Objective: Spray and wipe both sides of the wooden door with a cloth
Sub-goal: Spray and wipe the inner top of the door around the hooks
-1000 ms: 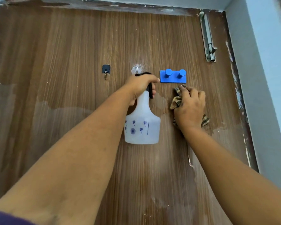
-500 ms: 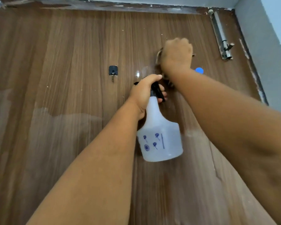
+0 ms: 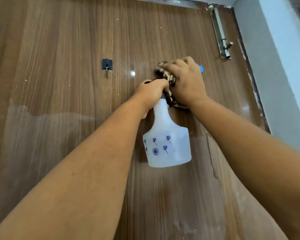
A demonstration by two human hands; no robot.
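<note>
Wooden door (image 3: pixel 59 40) gets wiped as the right hand (image 3: pixel 185 82), clutching a checked cloth (image 3: pixel 164 73), drops back from higher up onto the blue hook rack (image 3: pixel 201 68); the left hand (image 3: pixel 152 92) grips the spray bottle (image 3: pixel 168 146).

Both bare arms reach forward and up, forearms converging until the two hands nearly meet at the centre. The left hand (image 3: pixel 151 90), its fingers curled tight and knuckles toward the viewer, grips the neck and trigger head of a spray bottle (image 3: pixel 167 146) that hangs below the fist. The right hand (image 3: pixel 186 82), just beside and slightly above the left, shows its back to the viewer, fingers bent over a bunched cloth (image 3: pixel 164 71) and pressing it against the door (image 3: pixel 62 49).
</note>
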